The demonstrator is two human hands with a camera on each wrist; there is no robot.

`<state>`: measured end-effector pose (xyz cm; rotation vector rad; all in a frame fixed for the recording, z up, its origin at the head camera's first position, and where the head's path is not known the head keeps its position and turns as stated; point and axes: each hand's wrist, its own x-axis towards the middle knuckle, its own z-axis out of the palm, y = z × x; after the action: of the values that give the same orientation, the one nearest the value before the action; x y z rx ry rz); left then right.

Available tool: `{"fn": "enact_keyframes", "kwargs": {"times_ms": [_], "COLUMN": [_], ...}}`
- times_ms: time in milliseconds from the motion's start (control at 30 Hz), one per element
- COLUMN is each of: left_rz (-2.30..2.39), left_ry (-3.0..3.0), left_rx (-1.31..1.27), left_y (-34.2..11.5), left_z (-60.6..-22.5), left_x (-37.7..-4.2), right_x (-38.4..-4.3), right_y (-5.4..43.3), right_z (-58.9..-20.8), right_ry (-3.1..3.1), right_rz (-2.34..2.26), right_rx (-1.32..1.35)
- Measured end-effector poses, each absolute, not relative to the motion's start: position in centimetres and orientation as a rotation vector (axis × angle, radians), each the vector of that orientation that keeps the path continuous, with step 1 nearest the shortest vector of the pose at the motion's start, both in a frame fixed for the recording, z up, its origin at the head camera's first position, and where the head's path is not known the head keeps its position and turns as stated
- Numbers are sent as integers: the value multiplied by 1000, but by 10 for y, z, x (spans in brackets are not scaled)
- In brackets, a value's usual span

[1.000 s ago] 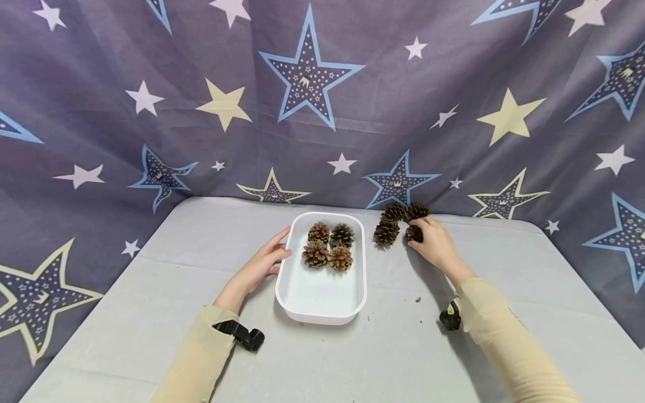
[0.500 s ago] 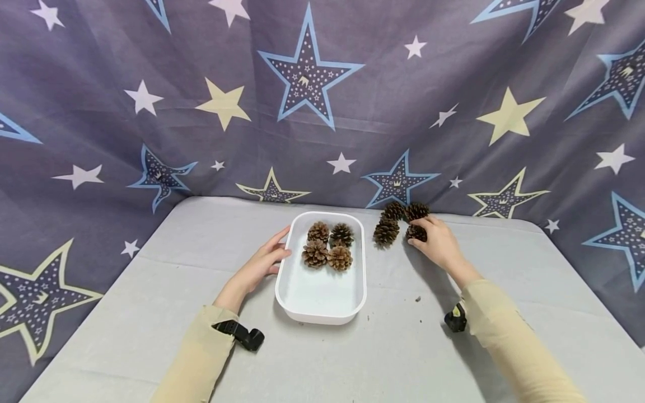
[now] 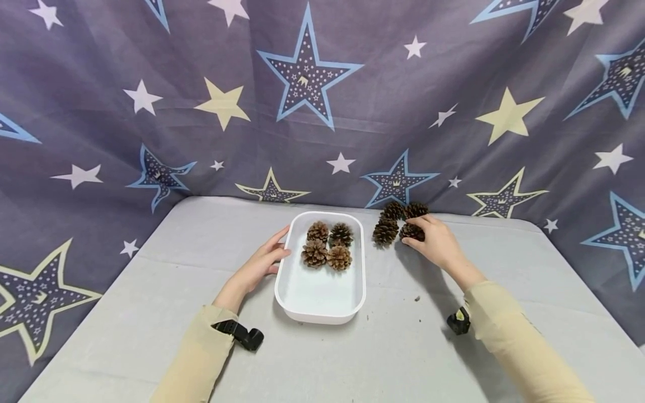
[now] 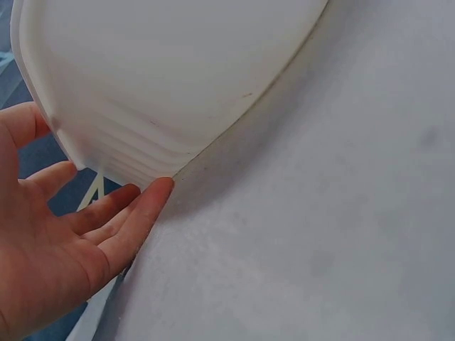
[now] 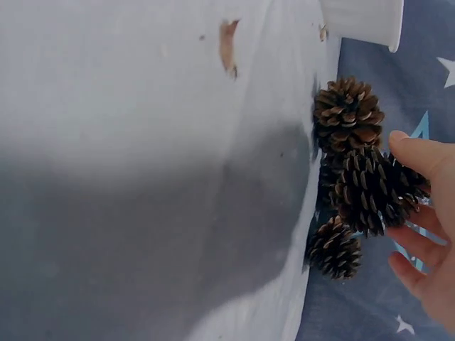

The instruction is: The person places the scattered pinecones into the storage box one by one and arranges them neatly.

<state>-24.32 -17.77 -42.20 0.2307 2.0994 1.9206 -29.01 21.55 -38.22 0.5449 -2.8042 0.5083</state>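
Note:
My left hand (image 3: 257, 270) rests its fingertips against the left side of a white plastic tub (image 3: 320, 319); in the left wrist view its straight fingers (image 4: 148, 212) touch the outer wall. Inside the tub several brown pine cones (image 3: 340, 258) sit in a cluster toward the far end. To the right of the tub, my right hand (image 3: 437, 244) pinches a dark pine cone (image 5: 373, 188) between thumb and fingers. More pine cones lie beside it: one (image 3: 385, 232) to the left, one (image 3: 392, 211) behind that, one (image 3: 416, 210) just beyond the hand.
A grey cloth covers the table (image 3: 383, 358), with small brown scraps (image 3: 417, 299) near the right forearm. Behind the table's far edge hangs a dark curtain (image 3: 282, 145) printed with stars. Each wrist wears a black camera (image 3: 249, 338).
My right hand has shifted slightly left with the pinched pine cone, which is now closer to the one on its left. The left hand and the tub have stayed in place.

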Motion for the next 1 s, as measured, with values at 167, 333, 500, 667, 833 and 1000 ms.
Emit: {"fn": "enact_keyframes", "kwargs": {"times_ms": [167,333,500,667,833,1000], "left_rz": [1919,1915,1912,1912,1911,1912], "left_ry": [2103,2107,2118,2122,2115,2116], "left_rx": [237,241,231,234,234,232], "left_y": [-178,-178,-177,-177,-177,-178], "left_z": [-422,-423,-422,-422,-422,-423], "left_x": [-242,-242,-242,-243,-244,-243], "right_x": [-287,-282,-278,-274,-269,-266], "right_y": [211,205,199,192,185,176], "right_z": [-379,-374,-368,-361,-358,-354], "right_ry": [-2789,-2755,-2733,-2756,-2755,-2683], "right_rz": [483,491,483,478,493,507], "right_rx": [573,609,615,617,646,705]}}
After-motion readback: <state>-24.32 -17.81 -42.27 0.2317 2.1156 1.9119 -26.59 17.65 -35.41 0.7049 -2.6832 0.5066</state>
